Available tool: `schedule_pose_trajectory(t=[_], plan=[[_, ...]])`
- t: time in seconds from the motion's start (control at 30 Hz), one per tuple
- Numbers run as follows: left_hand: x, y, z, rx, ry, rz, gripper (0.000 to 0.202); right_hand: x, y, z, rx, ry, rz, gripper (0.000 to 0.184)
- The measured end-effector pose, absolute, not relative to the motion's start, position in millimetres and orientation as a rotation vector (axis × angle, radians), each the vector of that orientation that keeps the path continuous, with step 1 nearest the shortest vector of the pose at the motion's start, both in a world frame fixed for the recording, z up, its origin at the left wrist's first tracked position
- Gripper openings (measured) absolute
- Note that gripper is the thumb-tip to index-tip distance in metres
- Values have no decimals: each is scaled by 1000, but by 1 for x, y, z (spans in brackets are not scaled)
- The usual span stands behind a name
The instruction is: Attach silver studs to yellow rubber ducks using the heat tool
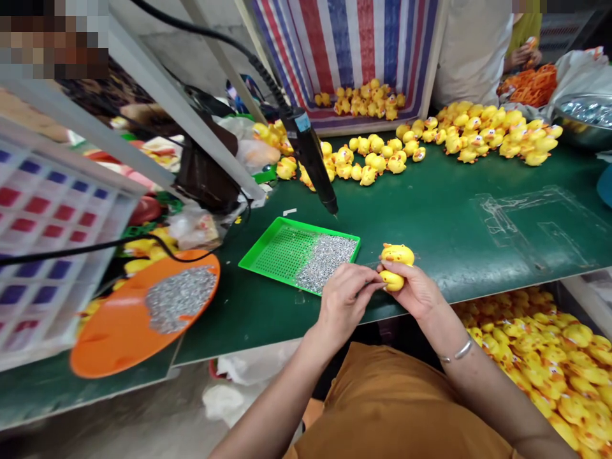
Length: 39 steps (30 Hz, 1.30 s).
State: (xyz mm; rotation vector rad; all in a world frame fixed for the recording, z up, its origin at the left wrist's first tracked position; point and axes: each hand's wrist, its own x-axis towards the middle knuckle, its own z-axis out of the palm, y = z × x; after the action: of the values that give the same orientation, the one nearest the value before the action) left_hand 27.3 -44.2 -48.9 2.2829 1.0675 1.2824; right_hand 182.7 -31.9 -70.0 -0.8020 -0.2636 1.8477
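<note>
My right hand (417, 288) grips a yellow toy duck (398, 254) over the front edge of the green table. The fingers of my left hand (345, 294) are pinched together against the duck's lower part. Whatever they hold is too small to make out. Just left of my hands lies a shallow green tray (275, 264), with small silvery metal pieces, probably screws (327, 260), heaped at its right end. A black electric screwdriver (313, 162) hangs tip down above the tray's far edge, apart from both hands.
An orange dish (115, 335) of similar metal pieces sits at left. Loose ducks (497, 131) line the table's back, before a striped container (354, 48). More ducks (549, 363) fill a bin at lower right. Another person's hand (521, 57) shows at back right.
</note>
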Motion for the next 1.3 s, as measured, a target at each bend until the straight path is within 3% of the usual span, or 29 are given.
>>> schedule_pose_trajectory(t=[0.57,0.77,0.9,1.13,1.3], plan=[[23,-42,-45,2419,1105,1257,4,178,-41,-64,-870,-226,1832,31],[-24,-20,-62,2365,1668,904,8,181,-43,-71,-917,-245,1860,31],[-38,-13,-72,2454,1740,668,8,179,-45,-72,-956,-301,1859,31],[-38,-12,-74,2360,1799,843,11,177,-48,-72,-1013,-325,1831,36],[-41,-11,-73,2306,1804,733,10,177,-48,-69,-1047,-307,1817,37]])
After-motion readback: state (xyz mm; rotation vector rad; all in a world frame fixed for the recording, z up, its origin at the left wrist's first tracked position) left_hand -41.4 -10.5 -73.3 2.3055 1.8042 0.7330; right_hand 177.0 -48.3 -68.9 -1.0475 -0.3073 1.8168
